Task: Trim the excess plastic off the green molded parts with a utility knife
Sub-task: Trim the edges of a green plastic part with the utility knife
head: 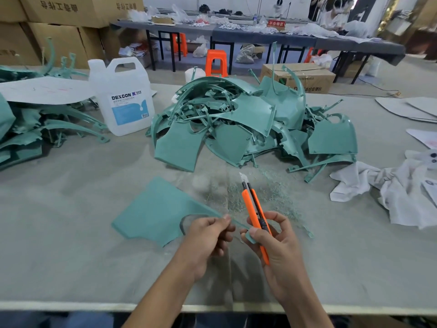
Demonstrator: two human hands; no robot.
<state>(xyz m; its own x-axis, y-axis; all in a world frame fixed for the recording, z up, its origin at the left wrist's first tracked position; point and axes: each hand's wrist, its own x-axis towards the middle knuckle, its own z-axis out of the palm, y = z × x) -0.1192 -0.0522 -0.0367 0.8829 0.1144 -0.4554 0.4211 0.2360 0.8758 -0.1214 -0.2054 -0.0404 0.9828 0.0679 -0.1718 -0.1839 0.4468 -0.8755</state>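
A flat green molded part [153,211] lies on the grey table in front of me, with a thin arm running right toward my hands. My left hand [208,235] pinches that thin arm between thumb and fingers. My right hand [272,242] grips an orange utility knife [254,209], blade pointing up and away, and its thumb presses the end of the thin arm. Fine green shavings [248,195] are scattered just beyond the knife.
A big heap of green molded parts [248,124] fills the table's middle, and another stack [28,131] lies at the left under a grey sheet. A white DEXCON jug [123,98] stands between them. White rags [390,192] lie at the right. Cardboard boxes, orange stools and tables stand behind.
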